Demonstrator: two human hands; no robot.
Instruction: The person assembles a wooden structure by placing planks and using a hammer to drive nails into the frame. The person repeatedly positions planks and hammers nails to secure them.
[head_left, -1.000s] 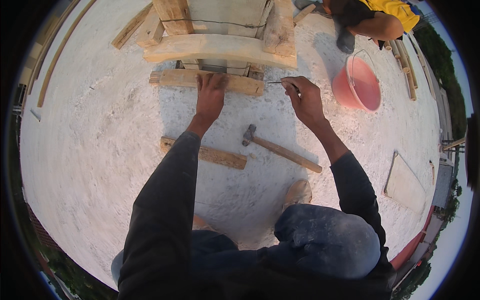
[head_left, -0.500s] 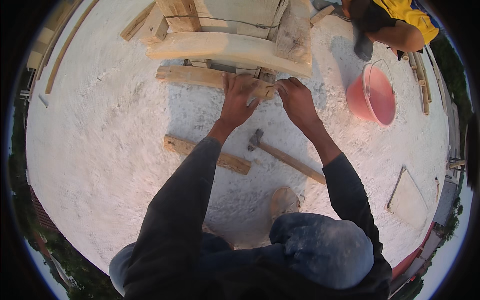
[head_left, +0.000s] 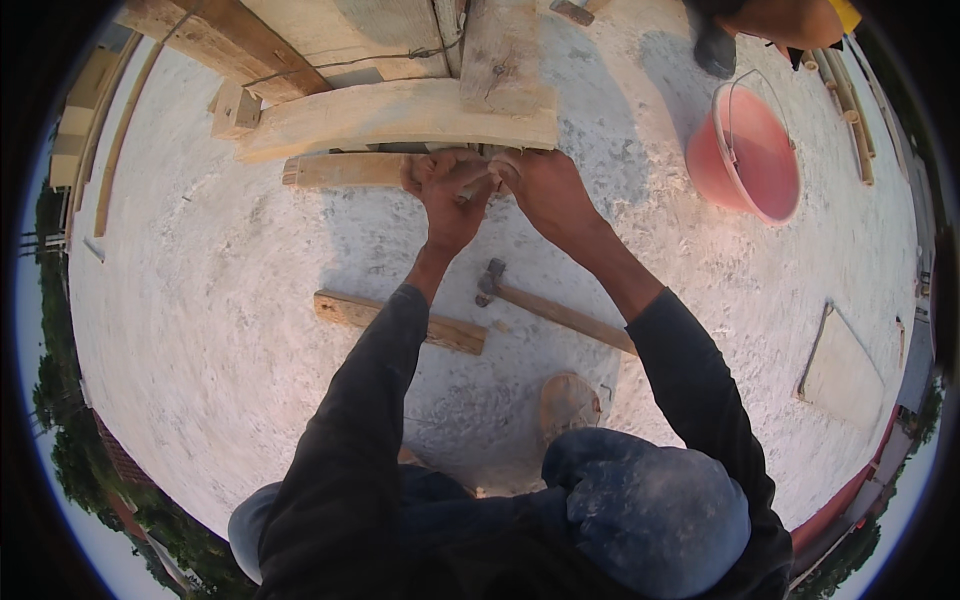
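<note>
Wooden planks fill the top of the view: a pale curved board (head_left: 400, 118) lies across the white floor (head_left: 220, 300), and a thinner strip (head_left: 345, 170) lies just below it, touching its lower edge. Both hands meet at the right end of that strip, right under the curved board. The left hand (head_left: 448, 195) is curled closed, fingers folded over something small and pale at the strip's end; what it grips is too hidden to name. The right hand (head_left: 545, 190) presses in from the right, its fingers bent and pinched toward the same spot, touching the left hand; whether it holds anything I cannot tell. An upright post (head_left: 500, 50) stands on the curved board just above the hands, and a thin wire (head_left: 340, 65) runs across the boards higher up.

Nearer the body, a hammer (head_left: 545, 305) lies on the floor between the two forearms, head toward the left arm, handle running under the right forearm. A short batten (head_left: 400, 320) lies partly under the left sleeve, close beside the hammer. A sandalled foot (head_left: 568, 405) rests below the hammer.

A pink bucket (head_left: 745, 150) stands well to the right of the hands. Another person (head_left: 770, 25) shows at the top edge beyond it. A flat slab (head_left: 840, 365) lies far right.
</note>
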